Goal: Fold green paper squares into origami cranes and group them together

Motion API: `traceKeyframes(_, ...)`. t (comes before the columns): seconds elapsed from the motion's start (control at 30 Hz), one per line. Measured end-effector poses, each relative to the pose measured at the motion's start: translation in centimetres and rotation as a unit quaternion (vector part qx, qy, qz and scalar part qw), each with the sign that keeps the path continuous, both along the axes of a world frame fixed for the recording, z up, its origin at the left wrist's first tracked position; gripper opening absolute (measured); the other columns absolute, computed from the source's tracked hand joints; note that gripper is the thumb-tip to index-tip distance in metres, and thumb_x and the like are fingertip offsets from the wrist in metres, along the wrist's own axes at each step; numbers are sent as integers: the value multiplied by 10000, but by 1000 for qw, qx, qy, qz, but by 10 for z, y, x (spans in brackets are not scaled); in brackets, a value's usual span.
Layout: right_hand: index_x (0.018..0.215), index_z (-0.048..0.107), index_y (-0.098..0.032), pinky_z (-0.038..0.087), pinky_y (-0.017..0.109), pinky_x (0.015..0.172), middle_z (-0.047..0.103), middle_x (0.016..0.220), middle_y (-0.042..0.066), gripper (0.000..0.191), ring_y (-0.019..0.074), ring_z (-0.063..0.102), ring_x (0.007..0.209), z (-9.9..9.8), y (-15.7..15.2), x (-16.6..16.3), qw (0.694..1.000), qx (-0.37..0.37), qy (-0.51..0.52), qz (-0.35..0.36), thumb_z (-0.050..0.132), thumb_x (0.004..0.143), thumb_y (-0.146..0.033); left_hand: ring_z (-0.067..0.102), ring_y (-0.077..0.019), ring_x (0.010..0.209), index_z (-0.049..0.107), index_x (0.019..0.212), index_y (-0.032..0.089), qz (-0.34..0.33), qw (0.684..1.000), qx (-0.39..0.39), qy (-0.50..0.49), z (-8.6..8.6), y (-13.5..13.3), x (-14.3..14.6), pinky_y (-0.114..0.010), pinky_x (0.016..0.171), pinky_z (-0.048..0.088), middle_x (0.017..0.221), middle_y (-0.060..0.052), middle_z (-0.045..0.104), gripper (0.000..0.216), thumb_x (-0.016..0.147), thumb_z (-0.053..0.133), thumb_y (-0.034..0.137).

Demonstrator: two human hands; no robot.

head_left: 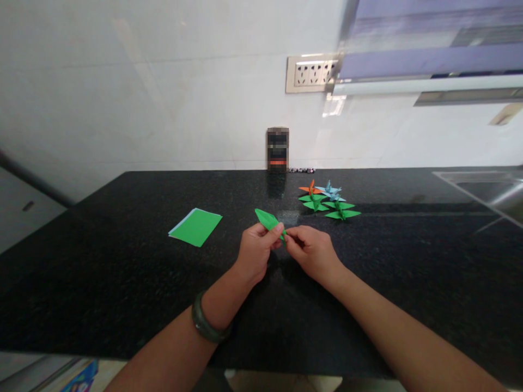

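Observation:
A folded piece of green origami paper with a pointed end is held above the black counter. My left hand pinches its middle between thumb and fingers. The fingertips of my right hand are closed on its lower right end, which they partly hide. To the left lies a stack of square paper sheets, green on top with a pale blue edge showing. Beyond my right hand stand several folded paper cranes: green cranes, an orange crane and light blue ones.
The black speckled counter runs back to a white wall. A phone leans upright there, with a beaded strap beside it. A sink is set in at the right. Wall sockets sit above.

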State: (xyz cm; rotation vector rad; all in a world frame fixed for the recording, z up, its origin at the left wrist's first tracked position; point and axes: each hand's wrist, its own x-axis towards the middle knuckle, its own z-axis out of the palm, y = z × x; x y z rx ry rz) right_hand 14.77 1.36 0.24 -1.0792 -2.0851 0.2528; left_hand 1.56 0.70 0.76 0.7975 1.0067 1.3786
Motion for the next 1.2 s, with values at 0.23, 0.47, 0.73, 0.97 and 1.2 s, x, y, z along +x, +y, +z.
traceKeyframes(0.23, 722, 647, -165, 406, 229, 586, 625, 641, 34, 171, 130, 563, 598, 2, 0, 3, 999, 25, -11, 17, 498, 807, -166, 521, -82, 554, 611, 635, 116, -57, 998, -2, 31, 0, 2, -6, -227, 563, 420, 602, 7, 592, 231, 558, 765, 270)
traceKeyframes(0.47, 738, 637, -166, 405, 228, 598, 617, 651, 28, 203, 128, 565, 618, 4, -3, 2, 999, -4, 12, 37, 464, 842, -184, 478, -70, 522, 573, 606, 119, -35, 997, 31, 66, -5, 3, -6, -217, 533, 383, 562, 16, 555, 225, 622, 723, 285)
traceKeyframes(0.73, 627, 575, -166, 400, 212, 560, 580, 585, 1, 339, 101, 542, 547, 6, -2, 1, 987, -131, 88, 43, 379, 890, -251, 477, -79, 517, 543, 642, 132, -27, 995, 30, 87, -9, 5, -5, -233, 536, 391, 568, 23, 533, 251, 679, 673, 344)
traceKeyframes(0.97, 664, 618, -163, 362, 222, 550, 560, 580, -1, 191, 107, 507, 556, 5, -3, 0, 993, -95, 55, 30, 509, 811, -218, 495, -77, 529, 558, 614, 127, -24, 999, -1, 27, -3, 2, -3, -224, 542, 404, 571, 22, 550, 241, 591, 737, 287)
traceKeyframes(1.2, 667, 538, -166, 341, 203, 462, 457, 508, -42, 241, 84, 434, 451, 4, 0, 1, 965, -217, 139, 43, 445, 842, -304, 480, -57, 482, 580, 586, 118, -24, 1000, -7, 10, 1, 2, -5, -200, 498, 395, 541, 22, 550, 242, 582, 754, 287)
